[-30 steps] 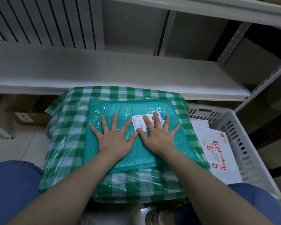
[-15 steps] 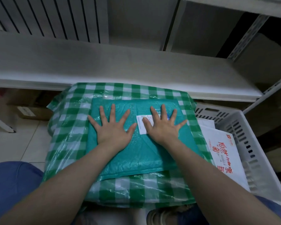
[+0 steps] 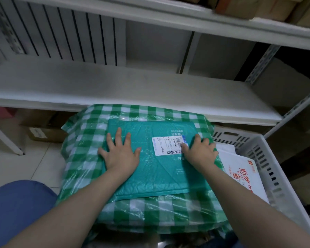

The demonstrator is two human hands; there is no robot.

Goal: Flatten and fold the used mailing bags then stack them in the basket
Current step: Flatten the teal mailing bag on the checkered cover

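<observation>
One teal bag [image 3: 161, 172] lies on the checked bundle [image 3: 86, 140]. Left hand [image 3: 121, 154], fingers spread flat, presses its 9 o'clock side; right hand [image 3: 201, 152] bends fingers over its 3 o'clock edge, grip unclear. One basket [image 3: 268, 158], 3 o'clock.

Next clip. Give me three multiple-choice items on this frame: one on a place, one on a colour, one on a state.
1. Where does the white basket stand relative to the checked cover?
A. On its left
B. On its right
C. On top of it

2. What colour is the mailing bag lying on the cover?
A. Red
B. Black
C. Teal

3. How is the left hand?
A. Flat on the bag, fingers spread
B. Lifted clear of the bag
C. Inside the basket

Answers:
1 B: the basket's slotted wall shows to the right of the cover.
2 C: the bag bearing the white label is teal.
3 A: its palm and spread fingers lie on the bag.
</observation>
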